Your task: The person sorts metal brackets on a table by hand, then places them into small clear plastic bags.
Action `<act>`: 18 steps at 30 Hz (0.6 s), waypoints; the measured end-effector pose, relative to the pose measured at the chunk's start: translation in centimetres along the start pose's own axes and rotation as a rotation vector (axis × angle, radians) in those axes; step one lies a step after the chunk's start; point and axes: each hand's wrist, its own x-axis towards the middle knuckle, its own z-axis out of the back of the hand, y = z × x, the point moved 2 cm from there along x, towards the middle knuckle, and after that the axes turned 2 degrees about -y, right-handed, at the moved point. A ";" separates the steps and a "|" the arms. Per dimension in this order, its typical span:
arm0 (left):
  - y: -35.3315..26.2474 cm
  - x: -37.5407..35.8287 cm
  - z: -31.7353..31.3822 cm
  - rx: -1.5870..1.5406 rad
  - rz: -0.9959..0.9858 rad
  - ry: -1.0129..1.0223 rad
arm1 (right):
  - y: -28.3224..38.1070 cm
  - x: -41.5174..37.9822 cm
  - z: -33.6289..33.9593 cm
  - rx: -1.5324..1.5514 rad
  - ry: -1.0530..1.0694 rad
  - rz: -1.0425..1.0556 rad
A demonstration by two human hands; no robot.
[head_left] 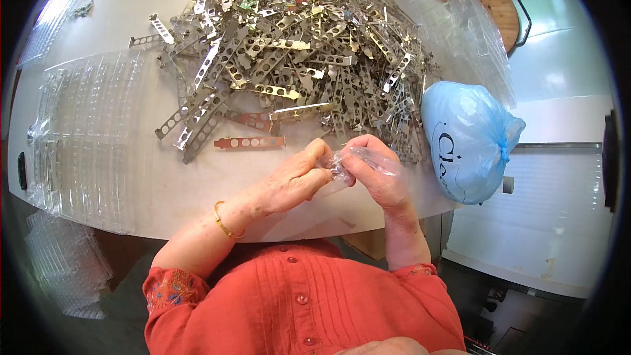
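Close together over the near side of the table, both my hands pinch a crumpled clear plastic bag [378, 158]. My left hand [296, 177] has its fingers curled and closed on the bag's left part. Thumb and fingers of my right hand [378, 181] press the plastic from the other side, and a loose flap sticks out to the right. Just beyond my hands lies a big heap of perforated metal brackets [289, 46]. A single reddish-looking bracket [250, 142] rests flat to the left of my fingers.
Clear plastic trays [85, 144] lie along the table's left side, with more trays [66, 263] below the edge. A tied blue plastic bag [463, 138] sits at the right edge. Clear plastic sheets [470, 39] and a round wooden stool [490, 10] are at back right.
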 end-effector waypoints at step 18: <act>-0.9 -0.2 -0.4 -0.022 -0.103 0.098 | 1.7 0.3 0.1 0.079 0.216 -0.372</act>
